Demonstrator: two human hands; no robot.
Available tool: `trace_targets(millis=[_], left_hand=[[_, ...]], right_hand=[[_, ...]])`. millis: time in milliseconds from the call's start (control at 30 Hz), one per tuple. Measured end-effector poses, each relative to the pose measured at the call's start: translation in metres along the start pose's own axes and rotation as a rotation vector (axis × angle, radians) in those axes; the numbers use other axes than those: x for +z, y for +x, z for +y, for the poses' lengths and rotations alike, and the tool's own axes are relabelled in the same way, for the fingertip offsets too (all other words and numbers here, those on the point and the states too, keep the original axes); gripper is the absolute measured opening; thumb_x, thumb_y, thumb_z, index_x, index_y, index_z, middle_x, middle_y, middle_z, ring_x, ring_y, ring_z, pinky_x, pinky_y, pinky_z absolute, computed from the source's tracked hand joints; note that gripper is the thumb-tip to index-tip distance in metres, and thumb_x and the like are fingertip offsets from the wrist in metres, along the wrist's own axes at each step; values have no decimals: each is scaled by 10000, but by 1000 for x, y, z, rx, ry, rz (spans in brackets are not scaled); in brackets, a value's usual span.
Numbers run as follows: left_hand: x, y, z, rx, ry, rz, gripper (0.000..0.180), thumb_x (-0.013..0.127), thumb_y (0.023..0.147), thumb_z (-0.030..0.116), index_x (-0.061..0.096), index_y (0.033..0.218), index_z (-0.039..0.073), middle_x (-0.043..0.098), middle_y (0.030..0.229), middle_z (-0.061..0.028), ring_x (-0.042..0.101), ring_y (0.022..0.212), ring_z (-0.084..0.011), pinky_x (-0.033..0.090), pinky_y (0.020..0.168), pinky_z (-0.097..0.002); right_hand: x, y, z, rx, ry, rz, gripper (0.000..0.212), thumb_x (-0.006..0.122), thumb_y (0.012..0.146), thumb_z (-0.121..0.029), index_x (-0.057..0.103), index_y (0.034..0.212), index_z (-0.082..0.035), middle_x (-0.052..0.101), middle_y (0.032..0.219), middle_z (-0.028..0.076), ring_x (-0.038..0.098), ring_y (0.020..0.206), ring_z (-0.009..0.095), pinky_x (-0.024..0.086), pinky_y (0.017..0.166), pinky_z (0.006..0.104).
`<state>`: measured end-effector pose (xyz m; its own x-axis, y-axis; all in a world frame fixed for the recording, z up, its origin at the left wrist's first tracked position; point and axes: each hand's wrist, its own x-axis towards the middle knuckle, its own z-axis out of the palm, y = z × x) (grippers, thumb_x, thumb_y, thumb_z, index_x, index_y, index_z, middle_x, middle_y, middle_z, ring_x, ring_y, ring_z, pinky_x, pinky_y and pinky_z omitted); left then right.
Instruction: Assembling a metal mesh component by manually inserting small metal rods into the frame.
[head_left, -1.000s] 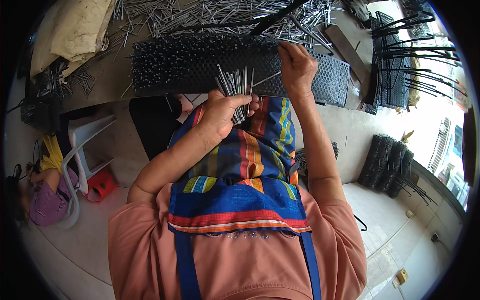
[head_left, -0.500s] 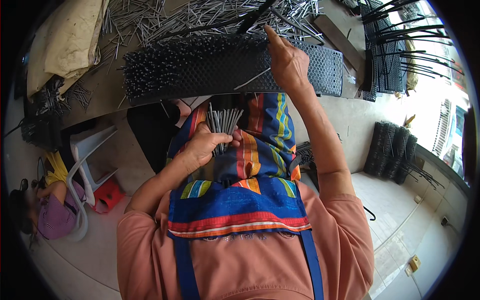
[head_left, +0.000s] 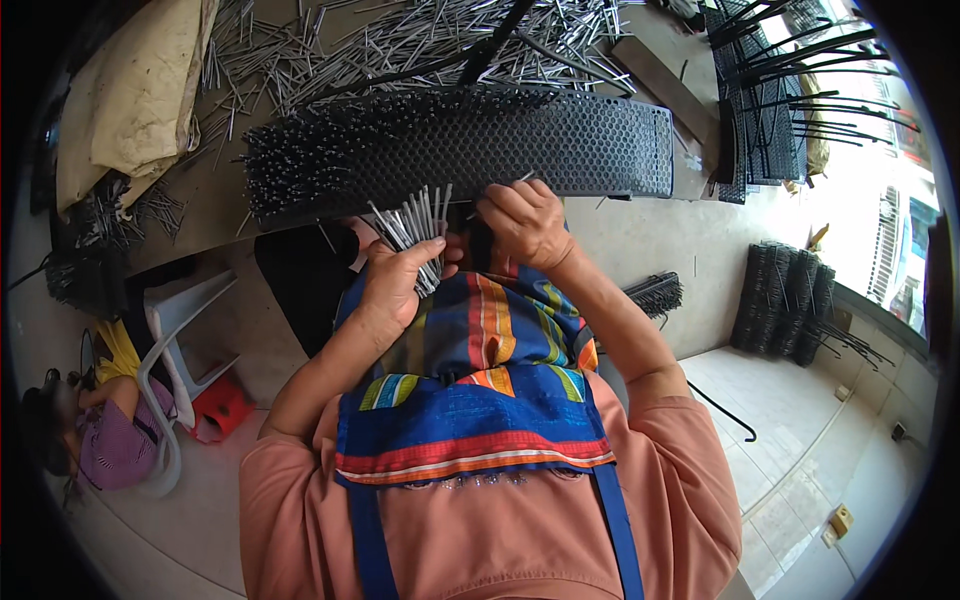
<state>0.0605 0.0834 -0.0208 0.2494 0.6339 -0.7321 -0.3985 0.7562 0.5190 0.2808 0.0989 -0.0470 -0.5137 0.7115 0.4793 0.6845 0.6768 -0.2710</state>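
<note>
Rods (head_left: 295,165) stand packed in the left end of our black perforated panel (head_left: 600,150), which lies along the near edge of the table (head_left: 215,215); a thinner band runs along its far side. Our left hand (head_left: 392,282) is clamped round a bundle (head_left: 418,228) of rods, just below the panel. Loose pile (head_left: 430,50) lies behind. Our right hand (head_left: 525,228) has fingers bent inward at the panel's near edge; can't tell if they pinch anything. Holes in the middle and right look bare, so we judge well under half filled.
</note>
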Motion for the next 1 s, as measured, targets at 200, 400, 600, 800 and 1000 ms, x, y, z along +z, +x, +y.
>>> trace_targets(millis=[200,400,600,800,1000], left_hand=[[37,25,2,-8,80,-79,179,635,836,-37,630,1014,-15,696,892,-155,693,745,-236,585,624,-338],[60,42,2,-26,30,-106,139,631,821,-60,641,958,-46,704,881,-168,703,732,-247,588,606,-341],[62,45,5,-46,-17,-94,94,626,815,-67,648,906,-70,706,860,-175,705,706,-246,586,589,-330],[58,45,8,-49,-45,-101,126,635,811,-66,653,934,-49,705,866,-170,704,710,-243,587,597,-325],[52,38,7,12,-18,-176,234,635,785,-101,654,1006,-27,708,873,-142,702,717,-220,591,611,-310]], right_hand=[[-21,30,26,670,364,546,160,638,840,63,626,981,-11,672,816,79,667,637,137,525,592,247],[-9,41,66,697,427,637,151,631,863,51,626,1004,-2,676,783,47,652,600,94,504,547,212],[-8,46,71,718,363,516,116,652,852,28,659,956,-24,674,777,34,639,578,94,487,517,220],[-13,48,64,431,-188,284,222,732,777,-77,711,997,-99,657,820,41,645,640,210,504,574,283],[-17,36,21,1037,780,132,133,728,802,-93,683,848,24,640,660,54,574,572,86,451,508,278]])
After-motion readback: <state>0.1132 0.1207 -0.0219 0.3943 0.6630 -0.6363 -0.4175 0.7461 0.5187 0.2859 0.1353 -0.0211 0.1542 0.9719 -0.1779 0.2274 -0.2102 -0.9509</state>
